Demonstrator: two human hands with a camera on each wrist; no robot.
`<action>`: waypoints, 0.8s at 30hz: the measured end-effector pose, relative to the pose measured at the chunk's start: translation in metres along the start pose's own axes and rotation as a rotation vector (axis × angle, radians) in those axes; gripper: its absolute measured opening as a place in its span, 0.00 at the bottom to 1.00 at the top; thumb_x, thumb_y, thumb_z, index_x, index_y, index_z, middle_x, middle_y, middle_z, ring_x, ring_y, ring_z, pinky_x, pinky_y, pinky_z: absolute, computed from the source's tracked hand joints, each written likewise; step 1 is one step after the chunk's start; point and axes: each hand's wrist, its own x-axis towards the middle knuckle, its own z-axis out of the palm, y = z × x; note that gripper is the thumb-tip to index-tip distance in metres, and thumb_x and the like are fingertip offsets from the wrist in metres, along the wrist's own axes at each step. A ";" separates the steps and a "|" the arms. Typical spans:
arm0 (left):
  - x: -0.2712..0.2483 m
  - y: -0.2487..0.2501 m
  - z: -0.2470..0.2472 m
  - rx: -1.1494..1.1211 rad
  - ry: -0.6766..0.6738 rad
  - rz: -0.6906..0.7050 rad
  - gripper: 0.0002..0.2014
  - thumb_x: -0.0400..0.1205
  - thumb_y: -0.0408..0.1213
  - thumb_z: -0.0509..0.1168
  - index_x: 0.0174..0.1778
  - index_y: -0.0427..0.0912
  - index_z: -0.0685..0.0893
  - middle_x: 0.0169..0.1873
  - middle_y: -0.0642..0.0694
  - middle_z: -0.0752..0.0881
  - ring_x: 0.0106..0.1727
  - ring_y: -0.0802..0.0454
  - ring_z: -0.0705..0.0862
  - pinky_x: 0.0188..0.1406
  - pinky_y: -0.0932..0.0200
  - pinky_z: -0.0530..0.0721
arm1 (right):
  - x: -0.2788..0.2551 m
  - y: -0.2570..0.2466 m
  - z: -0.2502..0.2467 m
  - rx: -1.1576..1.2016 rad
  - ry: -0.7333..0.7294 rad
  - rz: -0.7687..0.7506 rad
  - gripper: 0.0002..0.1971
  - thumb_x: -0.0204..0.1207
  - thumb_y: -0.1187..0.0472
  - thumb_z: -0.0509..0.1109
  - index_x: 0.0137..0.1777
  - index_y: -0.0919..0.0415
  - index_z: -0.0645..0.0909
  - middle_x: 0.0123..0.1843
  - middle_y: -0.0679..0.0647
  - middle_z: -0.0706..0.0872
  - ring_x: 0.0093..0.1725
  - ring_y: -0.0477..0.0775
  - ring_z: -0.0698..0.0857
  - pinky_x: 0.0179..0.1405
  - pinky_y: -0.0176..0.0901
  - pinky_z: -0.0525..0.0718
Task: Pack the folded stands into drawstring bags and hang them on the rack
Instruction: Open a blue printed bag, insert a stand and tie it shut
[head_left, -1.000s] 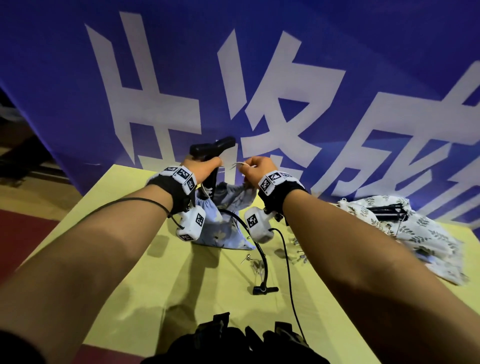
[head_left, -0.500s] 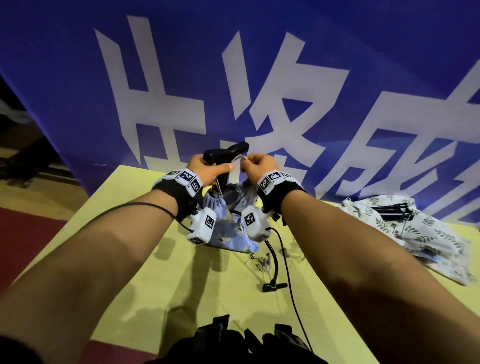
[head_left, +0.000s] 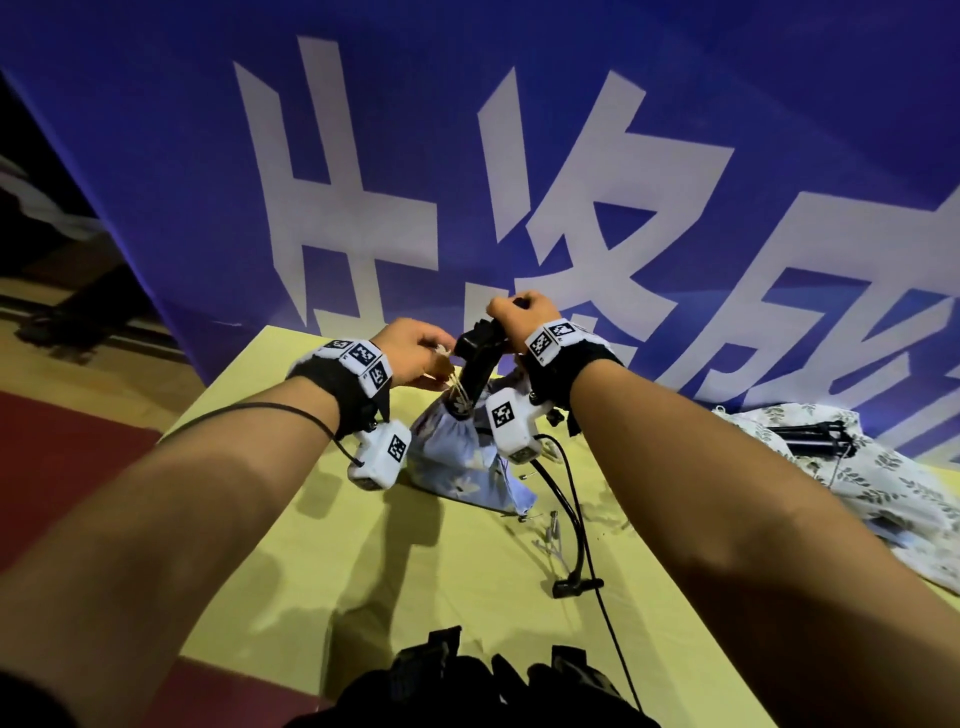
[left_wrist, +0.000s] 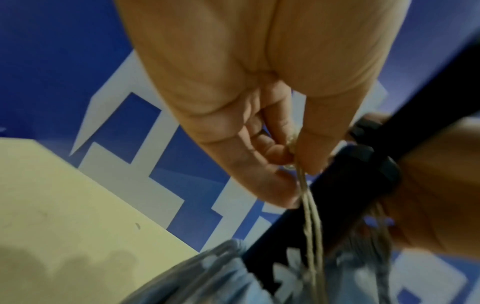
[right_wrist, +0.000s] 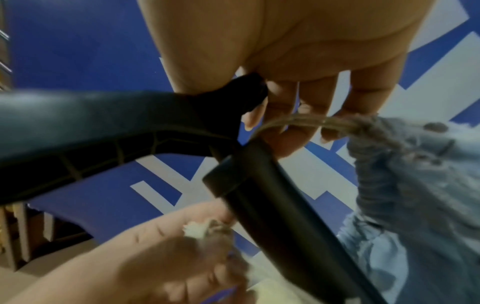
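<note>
While the stand (head_left: 475, 364) juts from the bag (head_left: 457, 457), left hand (head_left: 415, 353) and right hand (head_left: 519, 317) pinch drawstrings (left_wrist: 311, 216)

Tabletop (head_left: 291, 561): backed by a hanging banner (head_left: 519, 156) along the far edge.

Drawstring bag (head_left: 457, 462): stood on the tabletop at centre, far side. A folded stand (head_left: 475, 364) is seated in it, its upper end projecting above the gathered mouth.

Left hand (head_left: 415, 353): placed left of the stand, a cord (left_wrist: 309, 205) from the bag's mouth pinched in its grip.

Right hand (head_left: 524, 317): placed right of the stand, above the bag, a second cord (right_wrist: 298, 121) held in its fingers.

Second bag (head_left: 883, 478): laid flat at the right edge, well apart from the first, with another stand (head_left: 810, 439) on it.

Cable (head_left: 566, 519): trailed over the tabletop between the bags.
</note>
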 end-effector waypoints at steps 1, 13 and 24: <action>0.000 0.001 -0.003 -0.017 0.038 0.003 0.13 0.78 0.19 0.63 0.48 0.39 0.88 0.40 0.39 0.87 0.43 0.44 0.89 0.50 0.47 0.90 | 0.001 0.000 0.001 -0.009 0.008 -0.005 0.10 0.75 0.56 0.69 0.51 0.60 0.77 0.44 0.60 0.87 0.46 0.62 0.87 0.51 0.54 0.86; -0.001 0.032 -0.023 -0.095 0.141 -0.035 0.11 0.80 0.23 0.60 0.49 0.40 0.85 0.29 0.44 0.76 0.17 0.55 0.67 0.17 0.65 0.67 | -0.003 -0.014 0.018 -0.081 0.007 -0.025 0.09 0.72 0.56 0.68 0.49 0.57 0.77 0.36 0.54 0.81 0.35 0.56 0.80 0.42 0.51 0.83; -0.019 0.065 -0.025 -0.109 0.132 0.200 0.12 0.80 0.22 0.61 0.43 0.44 0.83 0.23 0.46 0.78 0.19 0.57 0.72 0.21 0.65 0.70 | -0.007 -0.024 0.038 -0.324 -0.045 -0.142 0.15 0.80 0.44 0.63 0.56 0.54 0.74 0.43 0.53 0.80 0.43 0.55 0.79 0.39 0.45 0.76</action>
